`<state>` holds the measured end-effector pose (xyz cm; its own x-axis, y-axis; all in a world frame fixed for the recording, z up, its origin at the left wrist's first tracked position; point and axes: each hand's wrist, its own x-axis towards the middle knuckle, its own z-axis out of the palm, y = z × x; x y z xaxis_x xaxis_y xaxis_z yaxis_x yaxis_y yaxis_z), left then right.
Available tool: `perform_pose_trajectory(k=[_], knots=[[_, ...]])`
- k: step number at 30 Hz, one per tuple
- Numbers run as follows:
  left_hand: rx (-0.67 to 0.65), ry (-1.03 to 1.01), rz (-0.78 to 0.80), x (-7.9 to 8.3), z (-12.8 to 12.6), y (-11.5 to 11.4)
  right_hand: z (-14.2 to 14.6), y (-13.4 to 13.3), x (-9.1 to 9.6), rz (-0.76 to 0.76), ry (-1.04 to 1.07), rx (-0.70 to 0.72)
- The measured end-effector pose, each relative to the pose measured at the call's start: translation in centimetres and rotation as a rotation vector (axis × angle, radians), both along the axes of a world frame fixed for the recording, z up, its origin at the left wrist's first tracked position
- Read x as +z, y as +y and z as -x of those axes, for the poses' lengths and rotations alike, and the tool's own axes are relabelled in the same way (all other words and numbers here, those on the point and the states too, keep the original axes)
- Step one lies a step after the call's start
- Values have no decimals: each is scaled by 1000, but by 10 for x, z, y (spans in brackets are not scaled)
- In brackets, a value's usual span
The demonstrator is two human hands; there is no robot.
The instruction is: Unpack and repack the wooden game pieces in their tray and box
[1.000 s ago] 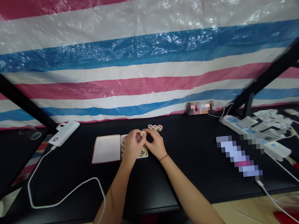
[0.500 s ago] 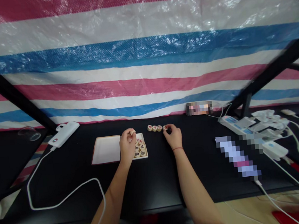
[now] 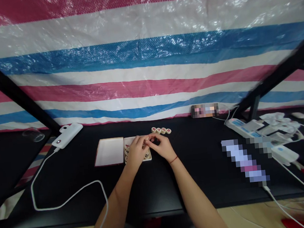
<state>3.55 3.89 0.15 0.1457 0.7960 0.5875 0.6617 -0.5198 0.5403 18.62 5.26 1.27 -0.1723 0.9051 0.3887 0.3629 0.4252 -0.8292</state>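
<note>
My left hand is over the open white box, its fingers closed at the box's right side. My right hand meets it there, thumb and fingers pinched together. Between the fingertips a xiangqi piece shows in part; the hands hide the rest. More round cream xiangqi pieces with painted characters lie in the box, partly covered by my left hand. Behind my right hand stands a short row of xiangqi pieces with red characters, set side by side on the black table.
The box's lid lies inside up, left of the box. A white power bank with a cable is at the left. To the right are a blurred-out phone-like object, a power strip and tangled cables. Striped sheeting hangs behind.
My right hand has let go of the rightmost piece in the row and moved left to the box. My left hand has shifted slightly right and down with its piece, and the hands now meet.
</note>
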Motion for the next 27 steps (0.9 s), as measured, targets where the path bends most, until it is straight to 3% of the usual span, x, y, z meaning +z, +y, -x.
perform_pose_trajectory(k=[3, 5, 8, 10, 17, 27], knots=[[-26, 48, -30, 1, 0, 0, -4, 4, -3, -3, 42, -21], [-29, 73, -41, 4, 1, 0, -21, 13, -9, -39, 65, -167], [-31, 84, -30, 7, 2, 0, -58, 29, -21, -120, -13, -516], [-36, 77, -16, 8, 2, 0, -77, 37, -30, -126, -128, -596], [-48, 58, -35, 5, 2, 1, -86, 46, -50, 30, -316, -601], [0, 79, -25, 9, 3, 0, -84, 45, -50, 59, -408, -595]])
